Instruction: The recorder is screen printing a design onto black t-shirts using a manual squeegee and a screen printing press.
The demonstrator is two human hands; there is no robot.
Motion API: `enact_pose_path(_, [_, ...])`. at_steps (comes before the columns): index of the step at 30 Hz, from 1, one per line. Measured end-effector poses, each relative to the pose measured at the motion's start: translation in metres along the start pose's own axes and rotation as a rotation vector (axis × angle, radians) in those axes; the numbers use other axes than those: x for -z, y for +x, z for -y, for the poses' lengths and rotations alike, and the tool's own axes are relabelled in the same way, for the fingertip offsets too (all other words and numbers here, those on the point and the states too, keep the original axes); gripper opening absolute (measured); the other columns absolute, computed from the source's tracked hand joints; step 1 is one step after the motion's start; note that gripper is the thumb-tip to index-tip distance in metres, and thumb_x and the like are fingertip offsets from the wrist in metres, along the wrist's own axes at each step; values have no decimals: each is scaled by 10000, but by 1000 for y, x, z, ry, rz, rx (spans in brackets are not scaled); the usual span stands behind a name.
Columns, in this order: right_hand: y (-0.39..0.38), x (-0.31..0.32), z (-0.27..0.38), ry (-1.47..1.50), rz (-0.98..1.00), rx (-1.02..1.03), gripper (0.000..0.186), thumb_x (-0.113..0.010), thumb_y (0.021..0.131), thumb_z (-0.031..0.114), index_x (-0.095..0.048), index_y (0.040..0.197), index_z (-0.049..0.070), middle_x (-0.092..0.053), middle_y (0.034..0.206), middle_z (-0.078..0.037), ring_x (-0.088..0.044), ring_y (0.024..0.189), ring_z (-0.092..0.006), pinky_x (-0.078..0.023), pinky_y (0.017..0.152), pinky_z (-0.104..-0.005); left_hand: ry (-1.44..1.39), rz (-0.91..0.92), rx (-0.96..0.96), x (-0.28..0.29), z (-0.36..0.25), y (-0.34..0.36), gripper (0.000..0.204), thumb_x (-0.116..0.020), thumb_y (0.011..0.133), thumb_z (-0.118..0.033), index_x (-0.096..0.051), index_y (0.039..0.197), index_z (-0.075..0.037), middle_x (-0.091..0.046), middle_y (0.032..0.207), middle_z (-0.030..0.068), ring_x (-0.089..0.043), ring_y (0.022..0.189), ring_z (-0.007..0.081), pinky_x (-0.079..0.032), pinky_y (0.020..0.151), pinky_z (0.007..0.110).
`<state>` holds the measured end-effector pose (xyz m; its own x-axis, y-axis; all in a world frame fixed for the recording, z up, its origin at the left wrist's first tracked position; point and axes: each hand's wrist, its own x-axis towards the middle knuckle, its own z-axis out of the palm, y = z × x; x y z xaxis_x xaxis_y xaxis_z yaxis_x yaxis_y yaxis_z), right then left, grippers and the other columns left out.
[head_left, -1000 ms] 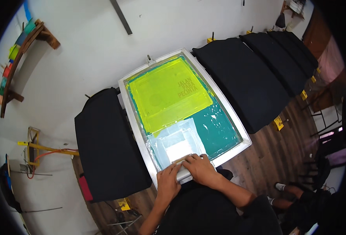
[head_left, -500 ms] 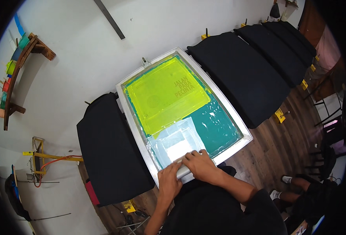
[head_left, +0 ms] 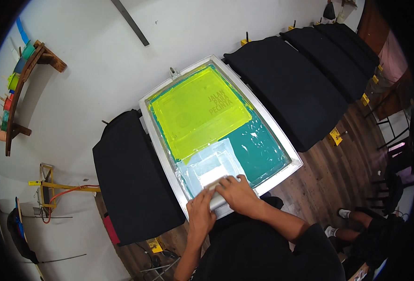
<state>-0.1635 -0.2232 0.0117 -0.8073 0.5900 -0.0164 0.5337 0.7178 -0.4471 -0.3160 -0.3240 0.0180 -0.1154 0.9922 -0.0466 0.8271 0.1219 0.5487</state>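
Metal squeegee (head_left: 217,199) under both hands on mesh screen (head_left: 244,140).

A rectangular printing screen (head_left: 218,136) in a pale metal frame is lying tilted in the middle of the scene, between black boards on either side. Its far half is showing bright yellow-green with faint darker lettering, its near right part is showing teal, and a whitish clear patch is sitting at its near left. Small yellow tags (head_left: 335,136) are hanging at the near ends of the boards on the right; their print is too small to read.
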Motion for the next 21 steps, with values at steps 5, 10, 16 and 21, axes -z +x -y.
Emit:
enact_pose_path(5, [-9, -25, 1, -95, -95, 41, 319, -584, 836, 97, -572, 1155, 84, -556, 1228, -135, -510, 1233, -303, -413, 912, -491, 44, 18, 4, -14, 8, -8, 758, -659, 640, 98, -509, 1360, -85, -484, 1409, 175, -469, 1314, 318, -332, 1035, 451])
enact_pose_path(10, [-17, 0, 6, -30, 94, 40, 334, -637, 793, 97, -596, 1124, 88, -586, 1155, -114, -559, 1138, -290, -415, 909, -485, -52, 108, 33, 2, -5, -16, 700, -648, 645, 89, -551, 1319, -70, -555, 1333, 165, -509, 1272, 307, -345, 1015, 442])
enact_pose_path(16, [-2, -13, -3, -80, -62, 26, 403, -647, 771, 69, -581, 1168, 80, -576, 1214, -125, -539, 1186, -306, -422, 915, -482, 11, -41, -7, -10, 3, 1, 740, -607, 627, 134, -544, 1331, -83, -542, 1373, 164, -500, 1293, 322, -350, 1017, 434])
enact_pose_path(21, [-32, -16, 6, -69, -5, 62, 357, -625, 808, 106, -589, 1163, 75, -569, 1203, -128, -543, 1170, -305, -437, 888, -495, -4, 60, 15, -12, -8, -29, 722, -639, 623, 94, -543, 1321, -65, -557, 1340, 173, -516, 1266, 319, -362, 1032, 450])
